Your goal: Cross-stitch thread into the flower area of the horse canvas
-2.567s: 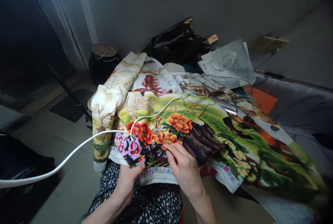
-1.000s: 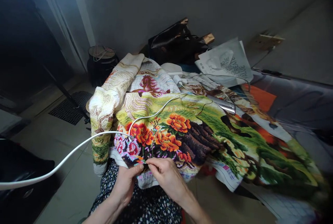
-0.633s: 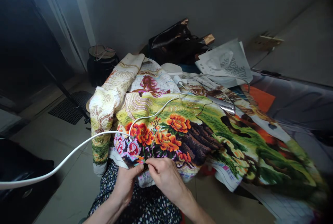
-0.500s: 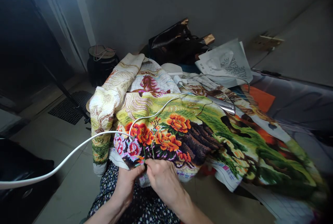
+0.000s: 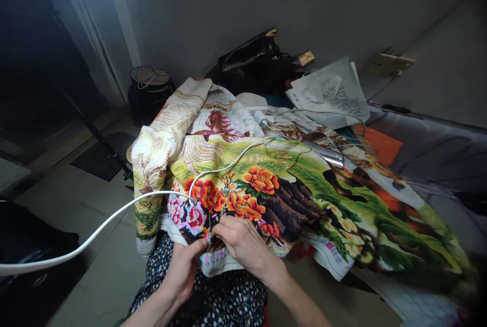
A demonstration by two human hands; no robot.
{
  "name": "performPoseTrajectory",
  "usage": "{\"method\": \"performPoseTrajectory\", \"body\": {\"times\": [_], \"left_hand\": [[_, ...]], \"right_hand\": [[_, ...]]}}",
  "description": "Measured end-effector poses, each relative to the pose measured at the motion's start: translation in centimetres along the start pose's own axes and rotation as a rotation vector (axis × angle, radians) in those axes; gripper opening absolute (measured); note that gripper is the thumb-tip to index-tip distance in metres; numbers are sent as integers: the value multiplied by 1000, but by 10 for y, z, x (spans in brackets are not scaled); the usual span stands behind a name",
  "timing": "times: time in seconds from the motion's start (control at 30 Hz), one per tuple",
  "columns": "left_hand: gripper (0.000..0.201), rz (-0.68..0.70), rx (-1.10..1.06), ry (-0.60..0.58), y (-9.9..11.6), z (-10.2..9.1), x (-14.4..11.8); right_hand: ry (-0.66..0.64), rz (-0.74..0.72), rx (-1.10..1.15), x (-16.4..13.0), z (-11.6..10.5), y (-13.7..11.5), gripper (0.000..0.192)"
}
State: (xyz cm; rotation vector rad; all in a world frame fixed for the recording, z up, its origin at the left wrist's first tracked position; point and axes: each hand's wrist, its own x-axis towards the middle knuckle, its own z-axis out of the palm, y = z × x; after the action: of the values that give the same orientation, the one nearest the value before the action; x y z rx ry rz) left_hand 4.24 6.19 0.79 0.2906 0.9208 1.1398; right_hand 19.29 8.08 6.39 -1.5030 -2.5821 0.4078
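A large cross-stitch cloth [image 5: 289, 190] with orange flowers, dark trunks and green ground is spread over my lap and the surface ahead. My left hand [image 5: 185, 267] grips the cloth's near edge, thumb on top by the pink flowers. My right hand [image 5: 239, 242] rests on the cloth just right of that thumb, fingertips pinched at the stitching beside a thin green thread [image 5: 210, 213]. The needle itself is too small to make out. A white cable [image 5: 114, 218] runs from the left across the cloth.
A dark bag [image 5: 258, 63] and a printed white bag [image 5: 331, 96] lie at the back by the wall. A black pot [image 5: 149, 91] stands on the floor at left, near a floor grate [image 5: 101, 157]. A silver tool [image 5: 327, 157] lies on the cloth. A grey cushion [image 5: 437, 154] is at right.
My right hand came down from the dark trunk area to the cloth's near edge beside my left thumb, then shifted slightly up onto the cloth. My left hand has kept its grip.
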Motion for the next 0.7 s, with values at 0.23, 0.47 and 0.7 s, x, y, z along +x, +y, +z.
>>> {"method": "performPoseTrajectory", "body": {"times": [0.23,0.47,0.7], "left_hand": [[69,13,11,-18,2,3,0],[67,-16,-1,-16,2,4,0],[70,-39,-18,-29,3,6,-1]], "right_hand": [[108,-104,201,6,7,16,17],[105,-101,491,9,17,31,16],[82,-92,713,12,24,39,14]]}}
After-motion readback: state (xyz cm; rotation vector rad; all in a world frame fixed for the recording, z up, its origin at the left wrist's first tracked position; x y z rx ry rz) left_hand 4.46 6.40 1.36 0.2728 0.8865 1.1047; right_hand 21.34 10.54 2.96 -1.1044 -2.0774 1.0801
